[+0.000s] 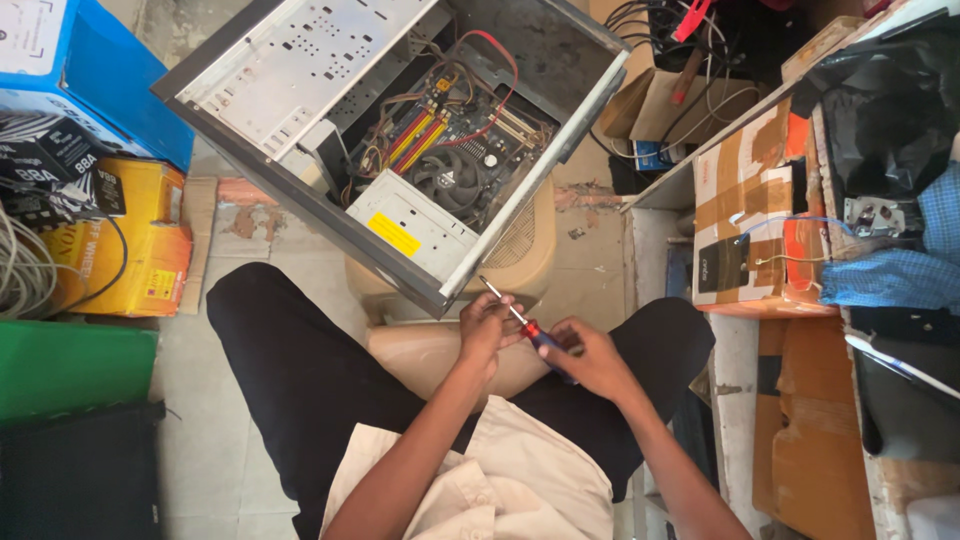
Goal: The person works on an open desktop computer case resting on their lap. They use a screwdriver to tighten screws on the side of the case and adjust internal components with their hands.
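Observation:
An opened desktop computer case (300, 70) lies on a tan plastic stool (520, 255) in front of me, its motherboard (450, 140) with fan, red and yellow slots and cables exposed. My right hand (590, 355) grips the red and blue handle of a screwdriver (520, 318). My left hand (487, 322) pinches the metal shaft near its middle. The tip points up left toward the case's lower corner, just short of it. Both hands hover over my lap, between my black-trousered knees.
Blue (100, 60) and yellow (140, 235) boxes, grey cables (20, 270) and a green box (70, 365) crowd the left. A taped cardboard box (745, 215), blue cloth (900, 270), black bag (885, 100) and more cardboard sit right. Tangled wires (680, 40) lie behind.

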